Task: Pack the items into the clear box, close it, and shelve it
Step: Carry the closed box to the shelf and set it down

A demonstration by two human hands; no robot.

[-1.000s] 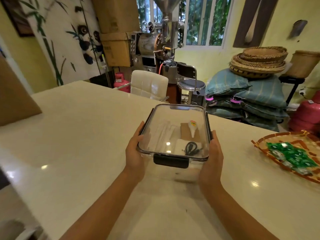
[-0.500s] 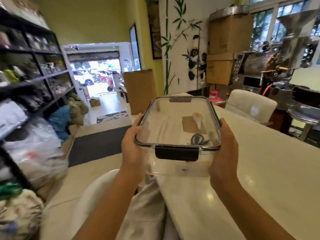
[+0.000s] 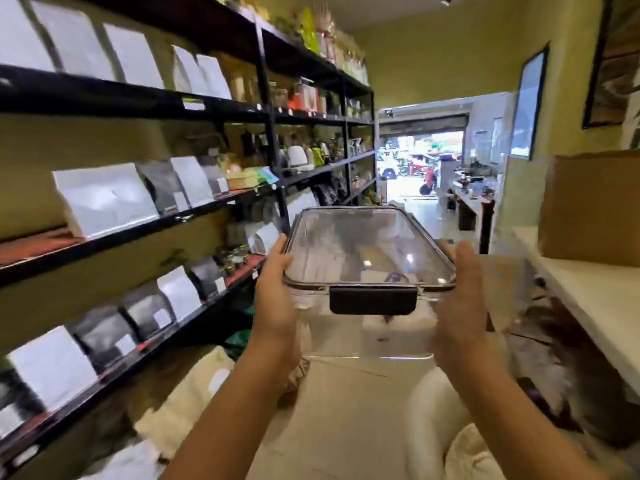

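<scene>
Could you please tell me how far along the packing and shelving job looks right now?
Packing and closing look done: the clear box has items inside, lid on, dark latch down. In hand: left hand and right hand carry it beside the black shelves. Left: setting it on a shelf.

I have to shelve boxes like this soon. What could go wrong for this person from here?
The black shelves look crowded with bags, so a free spot may be hard to find. Only the near latch visibly sits down; an unlatched side could let the lid lift. The left hand and right hand hold the clear box only by its sides, so that grip might slip.
</scene>
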